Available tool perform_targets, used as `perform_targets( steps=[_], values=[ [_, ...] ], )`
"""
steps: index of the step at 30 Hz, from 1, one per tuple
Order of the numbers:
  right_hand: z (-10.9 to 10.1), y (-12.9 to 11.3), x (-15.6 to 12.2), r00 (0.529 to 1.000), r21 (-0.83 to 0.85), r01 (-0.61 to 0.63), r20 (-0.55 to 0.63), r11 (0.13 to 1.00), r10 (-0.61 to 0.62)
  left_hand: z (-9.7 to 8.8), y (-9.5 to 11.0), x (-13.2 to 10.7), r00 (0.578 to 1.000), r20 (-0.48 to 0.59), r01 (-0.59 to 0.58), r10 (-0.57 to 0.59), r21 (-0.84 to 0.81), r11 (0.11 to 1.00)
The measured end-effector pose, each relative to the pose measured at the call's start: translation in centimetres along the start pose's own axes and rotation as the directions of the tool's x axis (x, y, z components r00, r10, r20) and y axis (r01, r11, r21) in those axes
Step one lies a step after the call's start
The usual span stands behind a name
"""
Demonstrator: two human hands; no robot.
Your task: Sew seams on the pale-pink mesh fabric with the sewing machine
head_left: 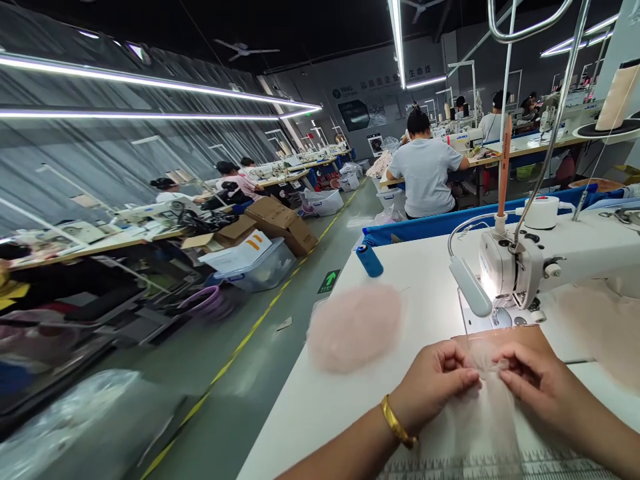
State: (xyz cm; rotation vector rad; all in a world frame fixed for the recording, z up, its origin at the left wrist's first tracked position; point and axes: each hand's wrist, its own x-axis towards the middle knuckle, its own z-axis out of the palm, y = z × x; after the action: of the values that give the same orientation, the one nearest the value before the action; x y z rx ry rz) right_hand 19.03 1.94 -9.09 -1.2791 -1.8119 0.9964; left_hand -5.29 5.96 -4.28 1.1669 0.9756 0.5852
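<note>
Both of my hands are in front of the sewing machine (505,267), at the near side of its needle area. My left hand (443,377), with a gold bracelet on the wrist, pinches a sheer pale fabric (485,423). Opposite it, my right hand (533,377) pinches the same fabric, which is gathered between the fingertips and hangs down toward me. A brown-orange sheet (530,337) lies under the fabric by the machine's plate. Left of my hands rests a round heap of pale pink sheer fabric (355,327). More pale fabric (605,327) lies to the right.
A blue thread spool (370,260) stands on the white table (285,400). A ruler strip (480,467) runs along its near edge. Blue cloth (420,227) hangs behind the table. A person (423,167) sits ahead. Cardboard boxes (280,223) and a plastic bin (260,267) stand across the aisle.
</note>
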Motion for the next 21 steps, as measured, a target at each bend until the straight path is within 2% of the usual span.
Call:
perform_targets(
  steps=[3,6,10,13,14,16,18,21],
  values=[
    [-0.8,1.3,-0.4,0.995,0.046,-0.075,-0.07,0.996,0.078,-2.2,1.1,-0.5,0.993,0.073,0.079,-0.092,0.164,0.983],
    [-1.2,1.5,-0.8,0.994,0.081,-0.085,-0.066,0.993,0.09,-3.0,2.1,0.2,0.999,0.042,0.014,-0.03,0.351,0.936],
    [-1.6,0.3,-0.8,0.999,0.022,-0.033,0.012,0.999,0.032,-0.9,1.6,3.1,0.994,0.062,-0.112,0.093,0.479,0.871],
    [-3.3,0.0,-1.0,0.988,-0.016,0.0,0.157,1.0,0.002,1.0,0.8,5.1,0.978,0.134,-0.21,0.162,0.603,0.769],
    [-4.0,0.1,-1.1,0.977,-0.038,0.002,0.212,0.999,0.006,1.4,0.7,5.5,0.971,0.15,-0.239,0.186,0.611,0.755],
    [-5.5,0.2,-1.0,0.962,-0.127,-0.01,0.271,0.992,0.045,1.9,0.6,5.8,0.965,0.159,-0.264,0.211,0.559,0.786],
    [-6.4,0.0,-0.5,0.971,-0.213,-0.046,0.221,0.976,0.094,2.2,0.5,5.7,0.971,0.152,-0.237,0.187,0.46,0.856],
    [-6.0,-0.6,1.0,0.987,-0.211,-0.079,0.124,0.974,0.107,2.3,0.3,5.5,0.983,0.135,-0.164,0.126,0.317,0.934]
  ],
)
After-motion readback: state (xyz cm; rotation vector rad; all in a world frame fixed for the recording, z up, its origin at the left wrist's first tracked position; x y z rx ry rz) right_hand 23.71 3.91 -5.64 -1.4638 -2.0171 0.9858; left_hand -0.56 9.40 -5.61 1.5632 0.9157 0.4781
